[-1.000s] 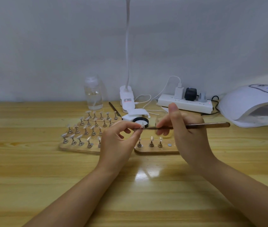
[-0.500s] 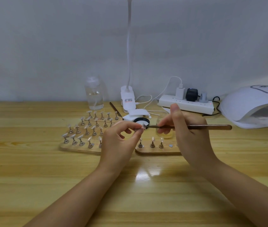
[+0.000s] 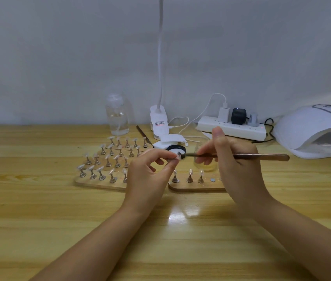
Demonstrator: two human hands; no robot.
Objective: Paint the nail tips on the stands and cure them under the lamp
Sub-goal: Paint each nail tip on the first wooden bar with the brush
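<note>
Two bare hands meet above the middle of the wooden desk (image 3: 39,209). The left hand (image 3: 150,173) pinches a small nail-tip stand (image 3: 178,156) between thumb and forefinger, its grip clamped on the stand and raised clear of the boards. The right hand (image 3: 235,165) has its grip closed round a slim brown-handled nail brush (image 3: 259,157), which lies almost level with its dark tip (image 3: 190,154) pointing left, just beside or touching the held stand; contact cannot be told. Below the hands, a wooden board (image 3: 197,186) carries three stands with pale nail tips (image 3: 190,176) in a row, plus a bare metal disc (image 3: 212,180). To the left, a larger wooden board (image 3: 97,183) holds several rows of stands topped with nail tips (image 3: 107,159). A small glass jar (image 3: 203,159) sits partly behind the right fingers, and a black-rimmed lid (image 3: 175,149) lies behind the held stand. The white curing lamp (image 3: 312,130) stands at the far right of the desk, well apart from the hands. Along the wall stand a clear pump bottle (image 3: 117,116), a white clip lamp (image 3: 159,120) and a white power strip (image 3: 231,127).
</note>
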